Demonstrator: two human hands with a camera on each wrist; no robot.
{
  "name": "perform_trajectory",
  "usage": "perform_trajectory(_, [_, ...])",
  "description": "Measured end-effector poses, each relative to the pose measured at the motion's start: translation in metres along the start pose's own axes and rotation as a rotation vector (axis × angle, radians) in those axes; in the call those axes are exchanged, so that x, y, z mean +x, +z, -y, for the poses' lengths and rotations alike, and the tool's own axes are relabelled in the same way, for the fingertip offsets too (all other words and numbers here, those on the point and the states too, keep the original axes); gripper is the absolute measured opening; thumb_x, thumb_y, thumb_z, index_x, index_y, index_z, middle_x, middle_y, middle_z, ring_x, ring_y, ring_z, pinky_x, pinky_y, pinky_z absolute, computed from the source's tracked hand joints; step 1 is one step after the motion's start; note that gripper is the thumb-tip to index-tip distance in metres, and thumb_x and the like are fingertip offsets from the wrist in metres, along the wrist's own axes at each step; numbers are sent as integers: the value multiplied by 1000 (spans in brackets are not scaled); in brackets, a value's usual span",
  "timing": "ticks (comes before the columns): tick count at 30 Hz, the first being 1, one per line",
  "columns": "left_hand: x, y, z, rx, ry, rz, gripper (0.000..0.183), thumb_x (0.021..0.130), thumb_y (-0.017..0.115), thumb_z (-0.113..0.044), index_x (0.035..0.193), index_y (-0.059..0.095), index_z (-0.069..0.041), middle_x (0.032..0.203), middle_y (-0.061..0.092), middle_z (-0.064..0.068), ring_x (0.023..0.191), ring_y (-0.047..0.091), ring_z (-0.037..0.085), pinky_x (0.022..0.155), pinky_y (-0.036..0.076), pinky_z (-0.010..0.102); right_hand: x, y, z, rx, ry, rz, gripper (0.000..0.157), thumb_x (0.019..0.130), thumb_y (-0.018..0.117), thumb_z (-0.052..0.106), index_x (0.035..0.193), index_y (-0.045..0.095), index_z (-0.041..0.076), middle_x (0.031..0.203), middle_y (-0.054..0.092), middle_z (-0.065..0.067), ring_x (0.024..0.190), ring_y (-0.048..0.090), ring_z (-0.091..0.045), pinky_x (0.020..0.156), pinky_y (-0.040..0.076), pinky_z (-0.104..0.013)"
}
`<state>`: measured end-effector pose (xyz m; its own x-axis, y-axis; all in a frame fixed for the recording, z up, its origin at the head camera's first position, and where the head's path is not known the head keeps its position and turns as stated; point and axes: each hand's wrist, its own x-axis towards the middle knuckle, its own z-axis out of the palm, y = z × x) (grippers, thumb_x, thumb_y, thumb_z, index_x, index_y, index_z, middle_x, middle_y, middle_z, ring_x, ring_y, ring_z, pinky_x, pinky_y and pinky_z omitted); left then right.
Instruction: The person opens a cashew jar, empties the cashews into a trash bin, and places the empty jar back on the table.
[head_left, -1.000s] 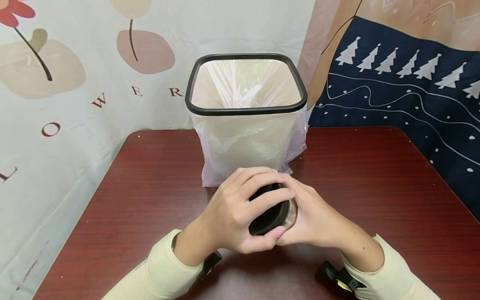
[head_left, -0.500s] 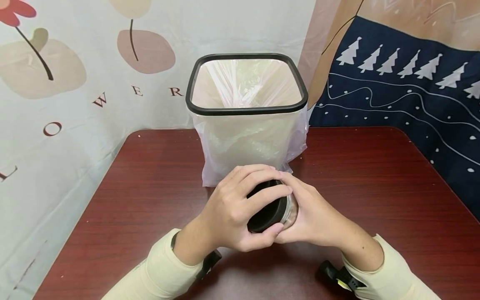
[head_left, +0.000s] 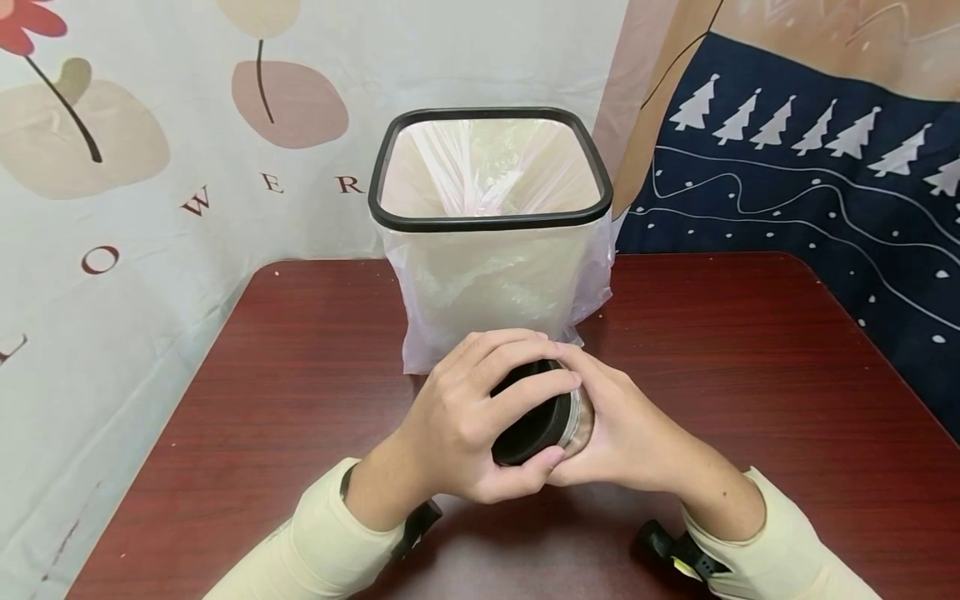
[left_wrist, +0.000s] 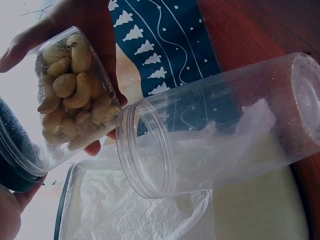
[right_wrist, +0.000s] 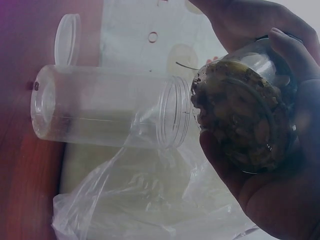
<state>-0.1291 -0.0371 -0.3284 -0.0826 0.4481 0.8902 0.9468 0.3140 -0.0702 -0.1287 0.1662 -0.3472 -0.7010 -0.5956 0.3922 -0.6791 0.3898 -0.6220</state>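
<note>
Both hands hold a clear jar of cashews (left_wrist: 75, 95) with a black lid (head_left: 528, 429) in front of the bin in the head view. My left hand (head_left: 468, 421) grips the lid, fingers and thumb spread over its edge. The jar's body is gripped by my right hand (head_left: 626, 429), with a clear ribbed band showing beside the lid. Both wrist views show a tall clear plastic jar (left_wrist: 225, 125), lidless and with nothing inside, standing on the table close to the held jar. In the head view the hands hide it.
A cream bin (head_left: 495, 275) with a black rim and a translucent liner stands at the back of the reddish-brown table (head_left: 315, 358). A round clear lid (right_wrist: 67, 40) lies on the table beside the tall jar. Printed cloths hang behind.
The lid and my left hand have shifted slightly left and up since a second ago, and more of the clear band shows beside the lid. Over the last half second hardly anything moves.
</note>
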Motion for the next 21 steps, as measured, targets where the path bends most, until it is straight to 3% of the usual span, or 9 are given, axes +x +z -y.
perform_trajectory(16, [1,-1,3,3,-21,-60,41,86,56,-32,111,68,-3,111,67,16,101,66,29,88,55,38,1,0,-3,-4,2,-19,98,59,93,23,145,44,18,133,59,6,114,60,-8,96,52,-25])
perform_trajectory(21, [1,-2,4,-17,-34,-65,41,89,53,-33,111,66,-2,113,65,18,102,65,29,92,55,38,2,-1,-2,12,3,-20,99,59,94,27,145,44,20,132,59,7,110,61,-7,92,54,-26])
